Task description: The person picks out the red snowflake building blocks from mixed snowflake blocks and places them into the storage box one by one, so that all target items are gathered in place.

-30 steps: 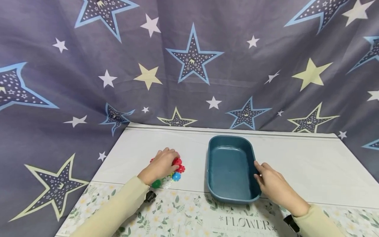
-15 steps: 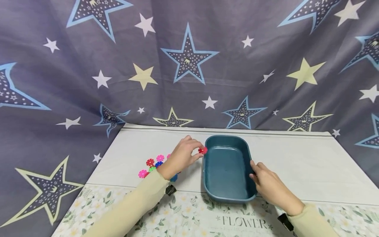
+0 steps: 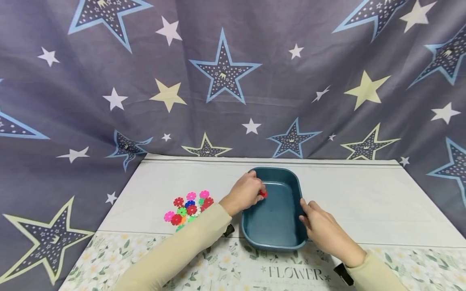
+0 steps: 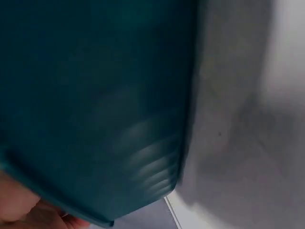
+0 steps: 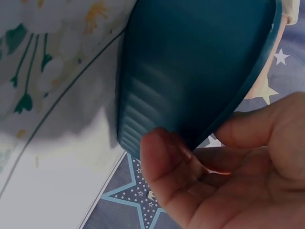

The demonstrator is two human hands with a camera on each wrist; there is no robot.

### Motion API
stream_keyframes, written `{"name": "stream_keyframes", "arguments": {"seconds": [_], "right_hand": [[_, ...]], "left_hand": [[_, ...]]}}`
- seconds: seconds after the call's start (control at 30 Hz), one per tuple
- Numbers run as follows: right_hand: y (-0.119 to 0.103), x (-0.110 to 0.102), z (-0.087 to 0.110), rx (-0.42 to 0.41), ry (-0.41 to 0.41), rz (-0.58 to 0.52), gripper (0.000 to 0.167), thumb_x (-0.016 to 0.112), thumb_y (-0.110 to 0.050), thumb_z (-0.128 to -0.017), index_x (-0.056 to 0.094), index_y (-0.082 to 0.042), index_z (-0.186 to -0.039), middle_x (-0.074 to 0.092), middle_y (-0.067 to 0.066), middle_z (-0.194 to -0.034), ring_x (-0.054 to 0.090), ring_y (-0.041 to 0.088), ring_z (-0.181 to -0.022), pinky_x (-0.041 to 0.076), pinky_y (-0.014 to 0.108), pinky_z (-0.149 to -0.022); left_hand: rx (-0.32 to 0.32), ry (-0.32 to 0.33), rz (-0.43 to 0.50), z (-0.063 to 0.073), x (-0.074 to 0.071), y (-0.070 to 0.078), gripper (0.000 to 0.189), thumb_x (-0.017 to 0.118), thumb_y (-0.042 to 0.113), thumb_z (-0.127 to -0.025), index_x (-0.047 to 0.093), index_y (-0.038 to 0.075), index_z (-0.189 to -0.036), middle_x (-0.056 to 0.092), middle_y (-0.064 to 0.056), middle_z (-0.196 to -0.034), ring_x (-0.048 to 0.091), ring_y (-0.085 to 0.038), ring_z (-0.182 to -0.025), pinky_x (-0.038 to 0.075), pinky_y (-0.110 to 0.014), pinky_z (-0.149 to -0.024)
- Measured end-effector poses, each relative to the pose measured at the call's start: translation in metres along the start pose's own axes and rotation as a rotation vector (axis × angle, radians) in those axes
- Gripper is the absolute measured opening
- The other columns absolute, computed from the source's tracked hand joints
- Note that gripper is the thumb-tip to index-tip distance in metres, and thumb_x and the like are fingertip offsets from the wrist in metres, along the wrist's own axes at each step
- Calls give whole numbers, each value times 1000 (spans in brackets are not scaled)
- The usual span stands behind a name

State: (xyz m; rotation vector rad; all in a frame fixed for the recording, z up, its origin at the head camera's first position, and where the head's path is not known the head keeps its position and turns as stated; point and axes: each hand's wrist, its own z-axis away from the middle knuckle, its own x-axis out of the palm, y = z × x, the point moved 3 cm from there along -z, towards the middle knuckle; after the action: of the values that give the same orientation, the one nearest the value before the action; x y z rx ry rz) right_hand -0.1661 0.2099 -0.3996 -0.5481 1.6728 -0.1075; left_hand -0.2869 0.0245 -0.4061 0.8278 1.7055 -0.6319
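A red plastic snowflake disc (image 3: 263,194) is pinched in my left hand (image 3: 244,195), which reaches over the left rim into a dark teal plastic bin (image 3: 273,226). Only the disc's edge shows past the fingers. In the left wrist view the bin's outer wall (image 4: 95,90) fills much of the frame, with part of the left hand (image 4: 40,214) at the lower left. My right hand (image 3: 325,226) grips the bin's right rim. The right wrist view shows that hand (image 5: 224,176) with fingers against the outside wall (image 5: 190,71) and thumb at the rim.
Several loose snowflake discs in pink, red, blue, green and orange, such as a red disc (image 3: 176,219), lie left of the bin, partly behind the left sleeve. Table cover (image 3: 364,202) extends right of the bin. A star-patterned curtain (image 3: 225,121) stands behind.
The left hand has gone from the loose discs rightward to the bin, taking a red snowflake disc over its left rim. The right hand keeps its hold on the bin.
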Motion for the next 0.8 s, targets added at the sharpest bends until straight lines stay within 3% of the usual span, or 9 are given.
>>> {"name": "stream_keyframes", "arguments": {"seconds": [0.23,0.43,0.6,0.8], "right_hand": [[0,1,0,10,-11,-5,48,58,-7,-93,42,14,-134,43,0,-79,32,10,-55,33,24,-49],[0,1,0,7,-7,0,48,59,-7,-93,42,13,-134,43,1,-80,33,10,-55,33,24,-49],[1,2,-1,2,-4,13,48,59,-6,-93,43,13,-133,43,2,-80,33,10,-55,33,24,-49],[1,2,1,-7,16,12,48,60,-6,-92,44,13,-133,43,1,-80,33,9,-55,33,24,-50]], "left_hand": [[-14,-125,-97,-5,6,5,14,75,16,-81,73,24,-68,66,12,-71,40,-15,-72,33,-28,-68],[-40,-270,-179,-9,9,10,33,67,14,-85,56,21,-54,53,9,-56,38,-17,-72,28,-30,-68],[-48,-309,-234,-9,9,12,27,63,20,-90,62,22,-62,61,7,-72,40,-18,-79,29,-31,-70],[-69,-379,-310,-11,9,18,19,56,21,-95,74,24,-91,62,5,-103,41,-19,-91,30,-31,-73]]}}
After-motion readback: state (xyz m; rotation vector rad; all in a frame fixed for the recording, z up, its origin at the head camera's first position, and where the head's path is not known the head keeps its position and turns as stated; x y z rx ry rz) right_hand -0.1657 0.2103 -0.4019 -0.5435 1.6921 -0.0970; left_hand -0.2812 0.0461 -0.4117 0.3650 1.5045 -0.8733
